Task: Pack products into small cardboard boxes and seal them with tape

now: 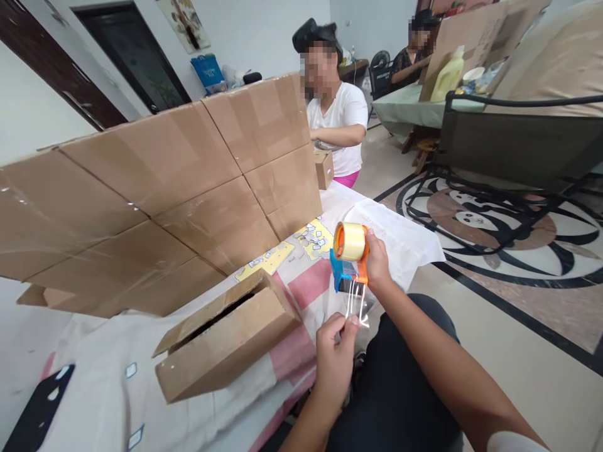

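Tape dispenser (347,274) in curled right fingers (375,251), tape end (364,322) tight between left fingers (349,336)

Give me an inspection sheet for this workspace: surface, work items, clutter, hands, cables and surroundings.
Surface: patterned cloth, wrinkled in places.
Work items: tape dispenser with clear tape drawn out; cardboard box, gap along its upper side.
Clutter: dark flat object; stacked cartons.
Hands: right hand grips the dispenser; left hand pinches the tape.
Cables: nothing seen.
Surroundings: co-worker in white shirt; another person farther back; dark-framed chair.
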A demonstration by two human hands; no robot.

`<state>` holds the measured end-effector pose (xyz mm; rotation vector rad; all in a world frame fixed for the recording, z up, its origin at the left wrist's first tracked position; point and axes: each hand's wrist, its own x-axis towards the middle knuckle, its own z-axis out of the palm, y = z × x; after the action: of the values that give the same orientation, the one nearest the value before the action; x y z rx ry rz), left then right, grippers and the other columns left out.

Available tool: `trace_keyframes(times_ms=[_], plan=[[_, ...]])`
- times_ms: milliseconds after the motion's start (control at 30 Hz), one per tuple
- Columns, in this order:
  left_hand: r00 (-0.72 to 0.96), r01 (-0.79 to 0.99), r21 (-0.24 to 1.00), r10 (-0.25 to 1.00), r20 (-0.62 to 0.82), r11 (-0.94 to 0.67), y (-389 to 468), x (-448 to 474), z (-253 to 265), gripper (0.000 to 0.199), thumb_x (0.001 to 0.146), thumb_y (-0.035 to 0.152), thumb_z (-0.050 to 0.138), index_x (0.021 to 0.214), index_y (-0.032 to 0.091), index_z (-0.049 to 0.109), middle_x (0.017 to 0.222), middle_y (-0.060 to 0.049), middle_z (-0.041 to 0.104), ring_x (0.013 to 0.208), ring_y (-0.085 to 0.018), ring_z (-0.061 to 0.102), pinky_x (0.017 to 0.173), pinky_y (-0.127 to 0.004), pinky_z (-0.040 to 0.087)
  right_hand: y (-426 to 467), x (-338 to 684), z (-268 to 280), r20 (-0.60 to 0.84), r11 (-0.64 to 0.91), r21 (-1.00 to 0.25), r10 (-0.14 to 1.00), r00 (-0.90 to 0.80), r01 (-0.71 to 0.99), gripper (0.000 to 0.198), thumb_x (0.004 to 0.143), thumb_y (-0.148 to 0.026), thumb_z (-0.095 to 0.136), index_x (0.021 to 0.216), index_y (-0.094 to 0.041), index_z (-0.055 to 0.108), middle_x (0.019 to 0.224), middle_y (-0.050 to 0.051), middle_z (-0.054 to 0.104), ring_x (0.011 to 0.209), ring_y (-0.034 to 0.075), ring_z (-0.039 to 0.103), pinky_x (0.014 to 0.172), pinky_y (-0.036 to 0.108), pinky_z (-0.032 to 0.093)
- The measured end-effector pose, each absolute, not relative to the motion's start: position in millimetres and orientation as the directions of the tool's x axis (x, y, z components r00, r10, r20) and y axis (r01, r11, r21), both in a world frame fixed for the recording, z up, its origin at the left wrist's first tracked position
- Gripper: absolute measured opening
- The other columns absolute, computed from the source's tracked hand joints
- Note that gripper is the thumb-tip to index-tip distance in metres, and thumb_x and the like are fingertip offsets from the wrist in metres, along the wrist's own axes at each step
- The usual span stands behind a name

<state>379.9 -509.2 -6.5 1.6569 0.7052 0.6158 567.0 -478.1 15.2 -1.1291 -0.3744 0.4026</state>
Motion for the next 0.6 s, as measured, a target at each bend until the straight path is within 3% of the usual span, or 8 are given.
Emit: trace_keyframes(times_ms=[200,367,467,600], plan=[[0.700,0.143,0.969,0.713,0.047,-0.203,-505.9,378.6,-3.7,0.043,0.100,0.043,0.049,0.081,0.016,0.077,0.068,-0.001,0.055,0.070,-0.014,0.050,0.068,-0.026,0.037,-480.7,567.2,13.5,0.113,0.371,-0.915,0.612,0.783,-0.158,0.038,0.072,-0.052,0.075,0.075,-0.019,0.057,0.062,-0.002,0.054,0.054,0.012,0.049,0.054,0.026,0.043],[0.716,0.162,0.974,0.698,-0.007,-0.157,-505.9,373.1,12.4,0.040,0.099,0.041,0.051,0.082,0.016,0.077,0.069,-0.001,0.057,0.070,-0.013,0.050,0.067,-0.025,0.036,-481.2,570.1,9.2,0.198,0.356,-0.934,0.609,0.768,-0.042,0.026,0.071,-0.042,0.069,0.065,-0.020,0.056,0.058,-0.003,0.051,0.052,0.011,0.044,0.050,0.024,0.037],[0.719,0.172,0.975,0.694,-0.025,-0.143,-506.8,374.1,14.9,0.041,0.099,0.041,0.050,0.080,0.016,0.075,0.068,0.000,0.054,0.069,-0.013,0.049,0.066,-0.025,0.036,-481.6,572.1,7.8,0.258,0.373,-0.928,0.585,0.769,0.027,0.026,0.069,-0.041,0.067,0.061,-0.021,0.054,0.055,-0.003,0.048,0.051,0.011,0.040,0.048,0.025,0.034],[0.733,0.164,0.977,0.680,-0.028,-0.137,-511.6,378.1,10.7,0.043,0.099,0.043,0.050,0.074,0.015,0.071,0.067,0.001,0.048,0.068,-0.013,0.047,0.064,-0.025,0.034,-483.3,572.0,8.6,0.269,0.387,-0.922,0.590,0.761,0.026,0.038,0.072,-0.053,0.069,0.058,-0.022,0.052,0.053,-0.002,0.047,0.050,0.012,0.042,0.048,0.026,0.036]])
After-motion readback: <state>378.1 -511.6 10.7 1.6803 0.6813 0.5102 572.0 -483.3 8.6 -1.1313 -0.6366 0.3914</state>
